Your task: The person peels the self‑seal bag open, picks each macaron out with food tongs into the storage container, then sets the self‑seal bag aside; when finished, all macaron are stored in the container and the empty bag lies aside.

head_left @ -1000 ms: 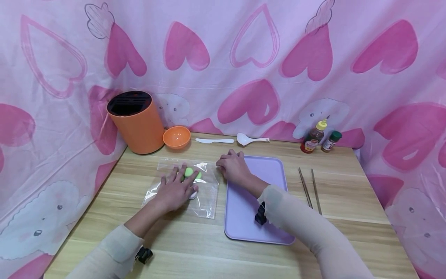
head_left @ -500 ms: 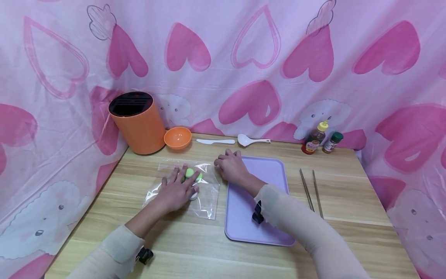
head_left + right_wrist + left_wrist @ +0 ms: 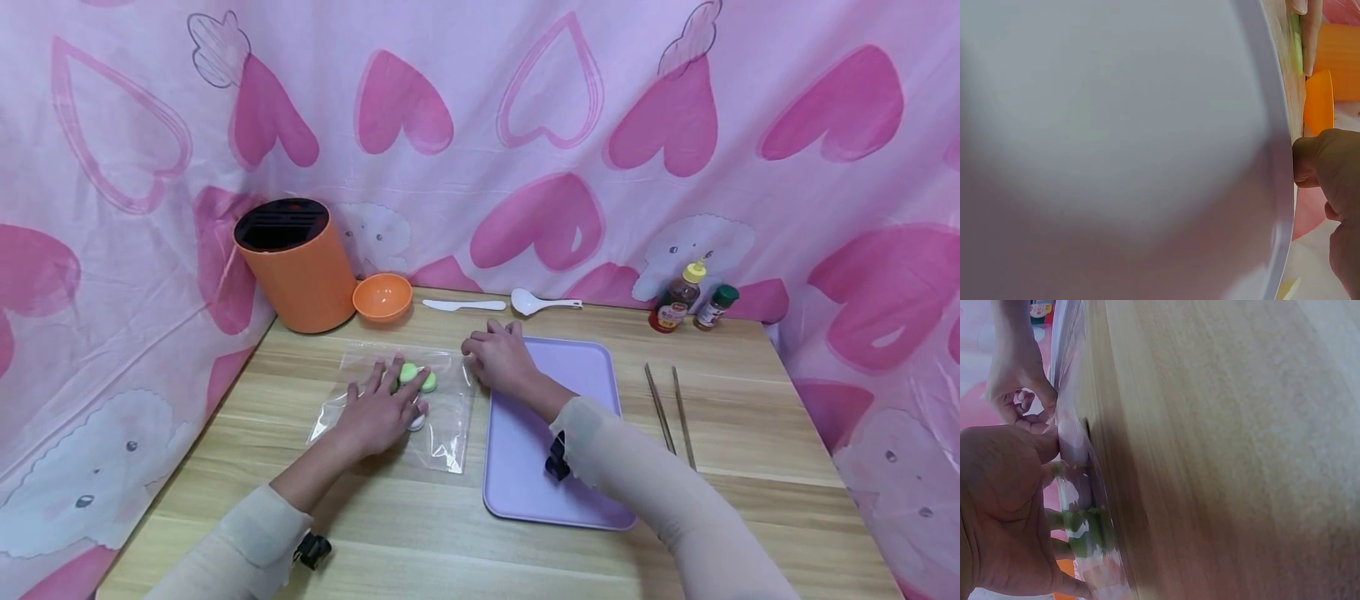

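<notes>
Left of centre, the left hand (image 3: 375, 412) lies flat with fingers spread on the clear plastic bag (image 3: 442, 417), green pieces (image 3: 417, 377) at its fingertips. Just beyond, mid-frame, the right hand (image 3: 498, 357) pinches the bag's corner with curled fingers, beside the purple tray (image 3: 525, 492).

Taking the tray (image 3: 558, 433) as landmark: the plastic bag (image 3: 442, 421) lies just left of it on the table (image 3: 750, 500), with the left hand (image 3: 378, 408) resting on the bag. The right hand (image 3: 498, 354) sits over its far left corner. The chopsticks (image 3: 670, 408) lie to its right. Behind it are the spoon (image 3: 536, 302) and knife (image 3: 462, 305); far left behind, the bowl (image 3: 382, 297) and knife block (image 3: 296, 262); far right behind, two bottles (image 3: 690, 296)
</notes>
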`<state>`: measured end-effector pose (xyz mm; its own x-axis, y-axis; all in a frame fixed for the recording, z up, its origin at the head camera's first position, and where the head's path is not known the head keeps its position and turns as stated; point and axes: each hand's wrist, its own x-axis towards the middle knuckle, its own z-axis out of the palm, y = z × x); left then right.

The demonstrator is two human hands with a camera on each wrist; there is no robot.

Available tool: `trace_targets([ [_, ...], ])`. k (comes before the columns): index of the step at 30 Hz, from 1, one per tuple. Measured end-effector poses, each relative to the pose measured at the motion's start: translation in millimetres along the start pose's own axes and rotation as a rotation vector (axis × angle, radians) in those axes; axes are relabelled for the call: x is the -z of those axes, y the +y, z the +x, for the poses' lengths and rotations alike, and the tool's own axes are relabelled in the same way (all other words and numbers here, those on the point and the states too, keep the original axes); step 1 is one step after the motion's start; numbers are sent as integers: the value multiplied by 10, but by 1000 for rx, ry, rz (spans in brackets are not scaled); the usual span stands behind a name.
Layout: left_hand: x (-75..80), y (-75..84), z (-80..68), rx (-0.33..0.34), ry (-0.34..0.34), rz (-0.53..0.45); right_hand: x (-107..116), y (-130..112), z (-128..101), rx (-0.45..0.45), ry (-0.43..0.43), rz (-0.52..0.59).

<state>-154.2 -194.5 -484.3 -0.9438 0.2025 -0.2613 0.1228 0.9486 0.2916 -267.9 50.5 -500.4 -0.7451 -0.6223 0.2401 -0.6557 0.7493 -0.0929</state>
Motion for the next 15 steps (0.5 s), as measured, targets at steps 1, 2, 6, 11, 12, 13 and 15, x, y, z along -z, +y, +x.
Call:
trace_targets([
  [1,4,3,1,3,-5,0,3,7,-4,1,3,1],
  [2,7,5,1,7,-9,-1,3,16,-11,4,4,-3],
  [6,20,10,2,15,-25,-3,22,48,-52,6,13,9],
  [11,28,11,0,23,-33,-8,56,71,-95,31,13,40],
  [12,28,10,1,22,-32,-6,58,76,-102,37,10,44],
  [13,26,9,1,19,-31,-5,59,80,-108,36,4,48],
  [15,21,12,-1,12,-29,-3,57,89,-122,31,-8,60],
])
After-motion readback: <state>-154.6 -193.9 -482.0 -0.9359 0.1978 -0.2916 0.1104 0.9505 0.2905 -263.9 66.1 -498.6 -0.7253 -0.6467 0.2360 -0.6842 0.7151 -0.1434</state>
